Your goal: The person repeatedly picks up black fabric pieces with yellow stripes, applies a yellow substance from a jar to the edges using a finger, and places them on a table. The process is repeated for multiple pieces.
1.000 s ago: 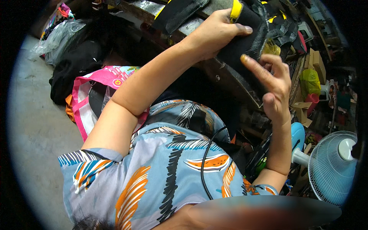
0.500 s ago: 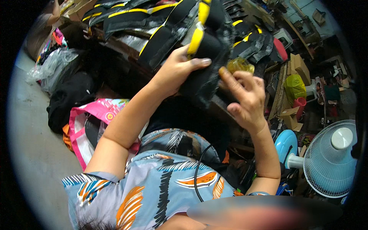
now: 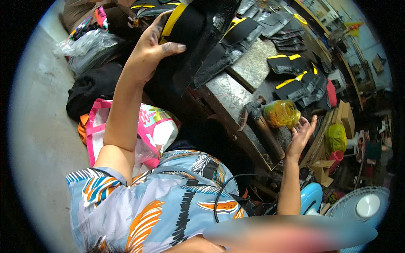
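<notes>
Up at the bench, the left hand (image 3: 147, 52) grips the black piece (image 3: 190, 38); the right hand (image 3: 301, 135) has let go and now reaches, open, toward the yellow jar (image 3: 282, 114).

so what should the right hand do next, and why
Probably close on the yellow jar: the right hand is open, palm up, just beside it but not gripping, while the left hand holds the black piece with yellow trim up over the workbench.

Small open brown cardboard box (image 3: 322, 168) low on my right, taller brown cardboard box (image 3: 346, 119) above it.
</notes>
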Motion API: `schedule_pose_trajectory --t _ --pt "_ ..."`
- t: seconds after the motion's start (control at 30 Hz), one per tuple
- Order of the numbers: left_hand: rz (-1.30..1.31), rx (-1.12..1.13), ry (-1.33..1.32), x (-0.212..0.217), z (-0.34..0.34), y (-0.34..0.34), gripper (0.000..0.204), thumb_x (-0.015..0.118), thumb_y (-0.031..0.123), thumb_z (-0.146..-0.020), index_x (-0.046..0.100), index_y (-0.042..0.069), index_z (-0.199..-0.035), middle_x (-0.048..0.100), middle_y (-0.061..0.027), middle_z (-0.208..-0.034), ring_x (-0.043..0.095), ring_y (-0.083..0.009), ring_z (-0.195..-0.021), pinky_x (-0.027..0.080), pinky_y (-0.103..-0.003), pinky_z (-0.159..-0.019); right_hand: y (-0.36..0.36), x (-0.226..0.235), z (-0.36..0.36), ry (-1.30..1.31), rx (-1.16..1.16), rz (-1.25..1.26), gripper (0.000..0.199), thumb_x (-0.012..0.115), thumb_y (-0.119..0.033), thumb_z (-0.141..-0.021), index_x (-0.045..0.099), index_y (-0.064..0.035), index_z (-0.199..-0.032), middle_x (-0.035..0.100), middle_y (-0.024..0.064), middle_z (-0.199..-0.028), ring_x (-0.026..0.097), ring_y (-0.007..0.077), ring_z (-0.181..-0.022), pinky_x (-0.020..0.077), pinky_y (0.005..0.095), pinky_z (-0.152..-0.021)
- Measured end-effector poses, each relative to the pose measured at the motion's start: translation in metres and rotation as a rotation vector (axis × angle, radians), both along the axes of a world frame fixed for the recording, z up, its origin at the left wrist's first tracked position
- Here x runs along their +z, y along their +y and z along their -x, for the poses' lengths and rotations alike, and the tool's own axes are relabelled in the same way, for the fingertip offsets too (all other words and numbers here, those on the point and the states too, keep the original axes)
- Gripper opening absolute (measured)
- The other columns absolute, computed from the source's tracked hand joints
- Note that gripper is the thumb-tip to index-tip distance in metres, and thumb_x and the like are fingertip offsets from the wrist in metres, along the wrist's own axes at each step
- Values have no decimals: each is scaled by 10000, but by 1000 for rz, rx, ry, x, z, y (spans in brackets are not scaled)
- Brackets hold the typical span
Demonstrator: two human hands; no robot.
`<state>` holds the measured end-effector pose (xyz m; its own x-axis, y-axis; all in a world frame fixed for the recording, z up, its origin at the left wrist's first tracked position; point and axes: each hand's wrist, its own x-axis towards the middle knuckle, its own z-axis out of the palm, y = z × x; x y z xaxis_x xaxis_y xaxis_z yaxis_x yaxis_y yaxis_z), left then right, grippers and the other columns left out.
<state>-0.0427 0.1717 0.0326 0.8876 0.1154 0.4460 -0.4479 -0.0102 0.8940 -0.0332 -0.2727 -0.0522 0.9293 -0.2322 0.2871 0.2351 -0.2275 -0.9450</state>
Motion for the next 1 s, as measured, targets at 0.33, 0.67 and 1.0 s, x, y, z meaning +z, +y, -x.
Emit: schedule_pose_trajectory --t 0.33,0.67,1.0 --pt "178 -517 415 -41 -34 -79 822 715 40 -676 391 35 -1431 541 -73 -1272 488 -160 -1198 380 -274 -1031 4 -1 3 -28 55 -35 612 436 -381 -1018 209 -141 -1533 442 76 -1269 484 184 -1057 422 338 -890" --pt "-171 -526 565 -54 -68 -90 740 660 137 -778 356 -30 -1432 597 -141 -1177 581 -166 -992 467 -277 -884 6 -1 4 -13 75 -14 666 436 -425 -998 186 -117 -1532 432 137 -1277 507 246 -1124 447 394 -931" --pt "-1037 506 -296 -21 -110 -48 401 661 253 -880 581 67 -1226 655 -182 -1063 611 -359 -1037 504 -403 -902 7 1 4 3 77 -12 610 410 -378 -1014 200 -135 -1533 447 99 -1266 522 212 -1087 444 344 -910"
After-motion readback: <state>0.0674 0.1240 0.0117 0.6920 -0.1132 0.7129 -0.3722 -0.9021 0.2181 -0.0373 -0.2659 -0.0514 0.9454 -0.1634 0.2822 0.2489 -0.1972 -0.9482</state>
